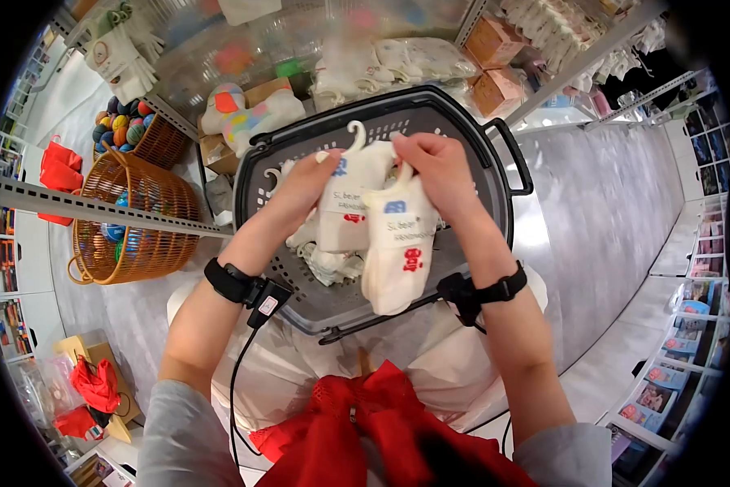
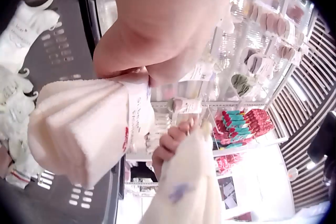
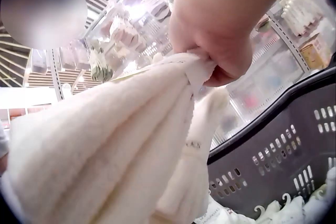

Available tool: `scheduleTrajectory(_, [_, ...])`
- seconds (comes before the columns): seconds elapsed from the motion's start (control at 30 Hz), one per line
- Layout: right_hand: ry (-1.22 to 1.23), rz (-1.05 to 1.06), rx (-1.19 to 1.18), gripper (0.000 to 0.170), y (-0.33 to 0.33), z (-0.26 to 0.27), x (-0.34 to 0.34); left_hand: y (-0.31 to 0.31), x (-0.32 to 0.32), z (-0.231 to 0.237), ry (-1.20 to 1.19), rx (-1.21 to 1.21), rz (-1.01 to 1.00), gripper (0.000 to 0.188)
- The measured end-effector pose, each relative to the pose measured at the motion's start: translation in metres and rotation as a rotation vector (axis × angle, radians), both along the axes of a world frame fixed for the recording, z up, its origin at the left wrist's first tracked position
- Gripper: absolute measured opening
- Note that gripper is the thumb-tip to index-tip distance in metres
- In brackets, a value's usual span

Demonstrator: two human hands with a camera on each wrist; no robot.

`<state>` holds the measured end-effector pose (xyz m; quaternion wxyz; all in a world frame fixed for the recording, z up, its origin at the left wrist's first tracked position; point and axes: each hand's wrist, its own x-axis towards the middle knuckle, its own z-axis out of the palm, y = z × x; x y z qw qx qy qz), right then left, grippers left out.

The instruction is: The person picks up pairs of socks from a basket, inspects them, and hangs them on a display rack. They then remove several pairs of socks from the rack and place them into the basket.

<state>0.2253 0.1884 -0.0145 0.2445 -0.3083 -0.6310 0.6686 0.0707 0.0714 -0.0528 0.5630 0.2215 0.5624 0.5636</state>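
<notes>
At the centre of the head view, the right hand (image 1: 442,170) pinches the top of a cream fabric sock bundle with blue and red print (image 1: 397,272). Just left, the left hand (image 1: 306,185) holds a similar cream bundle with a white hook (image 1: 345,199) between thumb and fingers. Beneath them, a dark grey perforated plastic basket (image 1: 483,195) contains more white socks (image 1: 332,268). Farther off, at left, stands a brown wicker basket (image 1: 170,183).

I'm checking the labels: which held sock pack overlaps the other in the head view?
The sock pack pinched by the right hand; it hangs in front, while the other pack, in the left hand, is partly hidden.
</notes>
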Motion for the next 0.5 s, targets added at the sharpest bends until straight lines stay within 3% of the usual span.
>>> scheduleTrajectory(0.03, [0.0, -0.031, 0.028, 0.026, -0.002, -0.003, -0.005, 0.004, 0.006, -0.004, -0.078, -0.012, -0.067, 0.035])
scheduleTrajectory(0.17, [-0.017, -0.188, 0.168, 0.027, 0.004, -0.011, -0.017, 0.007, 0.034, 0.01, -0.426, 0.006, -0.027, 0.044])
scheduleTrajectory(0.27, [0.046, -0.302, 0.104, 0.028, 0.009, -0.013, -0.018, 0.007, 0.045, 0.019, -0.629, 0.106, -0.094, 0.048])
scheduleTrajectory(0.3, [0.039, -0.327, 0.1, 0.028, 0.011, -0.013, -0.018, 0.007, 0.046, 0.021, -0.647, 0.107, -0.167, 0.05])
scheduleTrajectory(0.5, [0.069, -0.393, -0.011, 0.026, 0.017, -0.019, -0.017, 0.001, 0.056, 0.013, -0.387, 0.154, -0.162, 0.045])
